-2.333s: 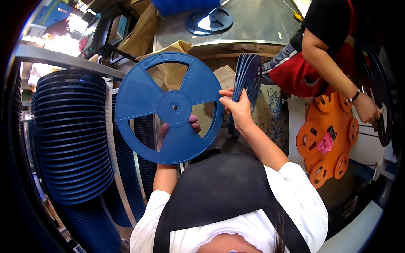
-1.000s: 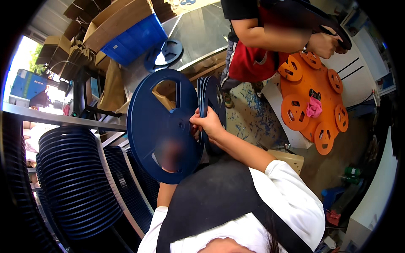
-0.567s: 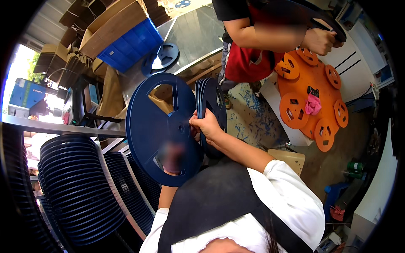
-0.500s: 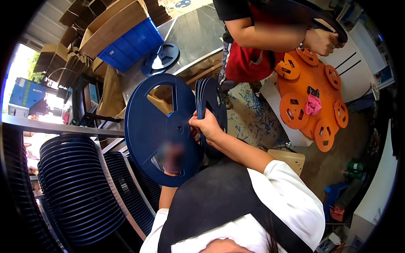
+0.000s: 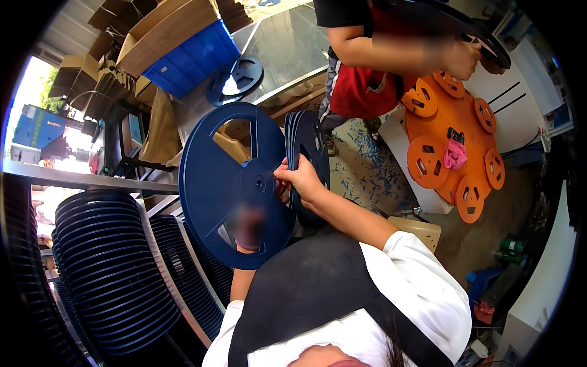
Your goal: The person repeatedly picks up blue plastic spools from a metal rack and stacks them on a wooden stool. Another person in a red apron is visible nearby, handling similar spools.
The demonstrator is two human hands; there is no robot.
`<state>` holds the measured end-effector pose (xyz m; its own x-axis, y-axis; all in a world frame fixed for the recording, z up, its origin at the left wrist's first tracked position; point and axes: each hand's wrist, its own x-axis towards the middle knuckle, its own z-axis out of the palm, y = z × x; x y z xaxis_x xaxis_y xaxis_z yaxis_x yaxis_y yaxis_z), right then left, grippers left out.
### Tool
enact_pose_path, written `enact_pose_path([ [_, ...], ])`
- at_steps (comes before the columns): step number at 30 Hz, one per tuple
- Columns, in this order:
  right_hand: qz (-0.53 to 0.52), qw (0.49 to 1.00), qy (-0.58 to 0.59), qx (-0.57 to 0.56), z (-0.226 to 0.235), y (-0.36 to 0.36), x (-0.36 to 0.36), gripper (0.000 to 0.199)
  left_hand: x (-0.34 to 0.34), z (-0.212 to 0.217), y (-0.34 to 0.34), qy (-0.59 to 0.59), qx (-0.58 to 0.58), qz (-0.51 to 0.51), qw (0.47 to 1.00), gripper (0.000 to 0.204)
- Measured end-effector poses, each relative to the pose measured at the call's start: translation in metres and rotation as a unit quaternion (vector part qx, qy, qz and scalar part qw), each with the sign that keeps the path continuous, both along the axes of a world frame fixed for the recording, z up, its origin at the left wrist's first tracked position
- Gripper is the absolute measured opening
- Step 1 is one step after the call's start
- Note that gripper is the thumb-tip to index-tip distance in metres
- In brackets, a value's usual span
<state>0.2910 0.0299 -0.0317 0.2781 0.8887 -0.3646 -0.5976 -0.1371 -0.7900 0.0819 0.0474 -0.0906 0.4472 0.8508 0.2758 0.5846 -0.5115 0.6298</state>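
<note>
Two hands up before my chest. Head view: left hand (image 5: 246, 227) grips the lower edge of a big blue reel (image 5: 235, 183), held upright, face toward me. Right hand (image 5: 302, 180) is closed on a stack of reels (image 5: 306, 144), edge-on, just right of the big one. Racked reels (image 5: 110, 269) fill the lower left. A co-worker's hand (image 5: 461, 58) holds a dark reel above an orange board (image 5: 458, 147).
</note>
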Motion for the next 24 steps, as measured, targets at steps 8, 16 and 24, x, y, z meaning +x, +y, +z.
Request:
enact_pose_path([
  [8, 0.021, 0.999, 0.042, -0.020, 0.006, 0.003, 0.004, 0.032, 0.048, 0.110, -0.018, -0.330, -0.349, -0.077, 0.874, 0.015],
  [16, 0.027, 0.998, 0.056, -0.023, 0.007, 0.006, 0.000, 0.029, 0.047, 0.099, -0.005, -0.490, -0.375, -0.294, 0.730, 0.040],
  [24, 0.049, 0.998, 0.047, 0.007, -0.002, 0.007, 0.000, 0.027, 0.047, 0.106, 0.004, -0.518, -0.361, -0.320, 0.706, 0.038],
])
